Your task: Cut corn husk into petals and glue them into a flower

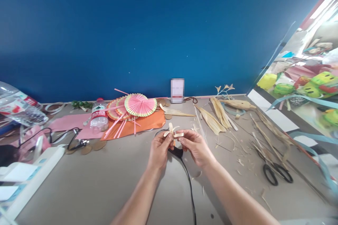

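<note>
A small pale flower of dried husk strips (pixel 171 129), its petals spread outward, is held up near the middle of the table. My left hand (pixel 159 149) pinches the flower at its base between thumb and fingers. With thumb and forefinger, my right hand (pixel 194 146) grips the tip of the petal on its right side. Below and between both hands lies a black corded tool (pixel 177 152), partly hidden, with a bit of orange by the fingers. Dried corn husks (pixel 212 119) lie beyond my right hand.
Black-handled scissors (pixel 277 173) and husk scraps lie at right. Pink paper fans (pixel 140 105) rest on orange paper (pixel 158 119) at back left, beside a plastic bottle (pixel 99 117). A white power strip (pixel 39 174) stands at left. A blue partition (pixel 158 35) bounds the back.
</note>
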Demonstrator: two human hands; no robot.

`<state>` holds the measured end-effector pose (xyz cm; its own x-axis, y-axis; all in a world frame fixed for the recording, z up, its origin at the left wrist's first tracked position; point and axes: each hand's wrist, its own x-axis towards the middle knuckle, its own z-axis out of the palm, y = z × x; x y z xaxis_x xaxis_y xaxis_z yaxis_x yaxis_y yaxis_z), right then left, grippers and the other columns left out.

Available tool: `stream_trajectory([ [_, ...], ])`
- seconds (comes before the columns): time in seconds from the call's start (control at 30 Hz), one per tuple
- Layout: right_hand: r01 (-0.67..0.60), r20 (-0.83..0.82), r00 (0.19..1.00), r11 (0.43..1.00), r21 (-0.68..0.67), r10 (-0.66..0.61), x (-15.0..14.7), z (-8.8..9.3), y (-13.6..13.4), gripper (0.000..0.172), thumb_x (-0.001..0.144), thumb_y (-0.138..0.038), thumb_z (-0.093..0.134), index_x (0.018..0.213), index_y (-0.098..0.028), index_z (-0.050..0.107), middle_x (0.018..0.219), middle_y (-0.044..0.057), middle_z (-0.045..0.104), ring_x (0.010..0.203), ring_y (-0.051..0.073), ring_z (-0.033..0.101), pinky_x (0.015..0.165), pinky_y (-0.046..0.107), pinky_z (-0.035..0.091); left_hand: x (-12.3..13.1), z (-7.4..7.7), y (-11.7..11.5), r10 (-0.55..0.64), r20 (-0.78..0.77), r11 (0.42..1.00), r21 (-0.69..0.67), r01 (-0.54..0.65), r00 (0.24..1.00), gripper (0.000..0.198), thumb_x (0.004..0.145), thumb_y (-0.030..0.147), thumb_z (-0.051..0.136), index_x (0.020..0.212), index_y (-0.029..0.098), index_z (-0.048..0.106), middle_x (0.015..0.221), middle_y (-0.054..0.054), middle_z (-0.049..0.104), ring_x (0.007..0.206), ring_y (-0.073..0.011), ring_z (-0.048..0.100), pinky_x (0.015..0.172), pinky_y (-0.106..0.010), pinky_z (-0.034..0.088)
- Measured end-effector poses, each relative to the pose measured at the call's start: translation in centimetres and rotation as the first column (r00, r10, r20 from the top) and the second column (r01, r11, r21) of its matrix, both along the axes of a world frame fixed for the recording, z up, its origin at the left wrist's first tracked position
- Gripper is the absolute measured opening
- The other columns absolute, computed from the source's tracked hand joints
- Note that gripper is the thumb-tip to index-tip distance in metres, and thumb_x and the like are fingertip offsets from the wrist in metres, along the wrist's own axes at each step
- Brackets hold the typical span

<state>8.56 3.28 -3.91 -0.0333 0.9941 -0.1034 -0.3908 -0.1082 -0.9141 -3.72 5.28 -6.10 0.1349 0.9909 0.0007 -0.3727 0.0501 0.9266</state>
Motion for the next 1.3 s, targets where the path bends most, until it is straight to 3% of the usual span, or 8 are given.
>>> stream_trajectory([
  [0.17, 0.039, 0.090, 0.995, 0.996, 0.076, -0.045, -0.2, -0.5, 0.3, 0.016, 0.063, -0.024, 0.068, 0.077, -0.019, 0.067, 0.066, 0.000, 0.059, 0.053, 0.008, 0.043, 0.045, 0.020, 0.031, 0.1, -0.2, 0.1, -0.018, 0.001, 1.000, -0.012, 0.018, 1.000, 0.019, 0.070, 0.031, 0.061, 0.072, 0.012, 0.058, 0.056, 0.003, 0.047, 0.048, -0.0058, 0.041, 0.046, -0.018, 0.034],
  [0.47, -0.006, 0.286, 0.956, 0.970, 0.242, -0.066, 0.0, -1.8, 0.6, 0.008, 0.068, -0.019, 0.062, 0.075, -0.018, 0.058, 0.074, 0.001, 0.056, 0.068, 0.012, 0.051, 0.058, 0.024, 0.038, 0.1, -0.1, 0.0, -0.036, -0.041, 0.999, 0.004, 0.036, 0.999, 0.022, 0.070, 0.033, 0.061, 0.067, 0.012, 0.058, 0.052, 0.004, 0.044, 0.048, -0.0067, 0.041, 0.045, -0.019, 0.035],
  [0.83, -0.015, 0.502, 0.850, 0.946, 0.325, -0.159, 0.1, -0.5, -0.2, 0.003, 0.077, -0.021, 0.051, 0.077, -0.018, 0.052, 0.072, 0.000, 0.054, 0.060, 0.010, 0.048, 0.053, 0.021, 0.039, -0.1, -0.3, -0.1, 0.038, -0.230, 0.997, 0.077, -0.021, 0.972, 0.027, 0.073, 0.038, 0.057, 0.074, 0.011, 0.061, 0.054, 0.002, 0.048, 0.049, -0.0081, 0.043, 0.050, -0.021, 0.037],
  [1.1, 0.023, 0.515, 0.826, 0.926, 0.376, -0.230, -0.5, -0.2, -0.4, 0.003, 0.077, -0.019, 0.051, 0.077, -0.018, 0.054, 0.072, -0.001, 0.058, 0.059, 0.011, 0.055, 0.057, 0.022, 0.044, -0.1, -0.4, -0.3, 0.025, -0.307, 0.993, 0.115, 0.011, 0.951, 0.027, 0.074, 0.037, 0.055, 0.078, 0.012, 0.062, 0.055, 0.001, 0.049, 0.051, -0.0092, 0.044, 0.051, -0.022, 0.036],
  [1.3, 0.073, 0.536, 0.796, 0.923, 0.377, -0.282, -0.4, -0.2, -0.5, 0.005, 0.077, -0.020, 0.051, 0.073, -0.018, 0.054, 0.066, -0.001, 0.057, 0.055, 0.010, 0.053, 0.054, 0.021, 0.043, 0.0, 0.0, -0.5, 0.037, -0.355, 0.989, 0.148, 0.017, 0.934, 0.025, 0.075, 0.035, 0.055, 0.076, 0.012, 0.063, 0.053, 0.001, 0.050, 0.051, -0.0094, 0.045, 0.051, -0.022, 0.037],
])
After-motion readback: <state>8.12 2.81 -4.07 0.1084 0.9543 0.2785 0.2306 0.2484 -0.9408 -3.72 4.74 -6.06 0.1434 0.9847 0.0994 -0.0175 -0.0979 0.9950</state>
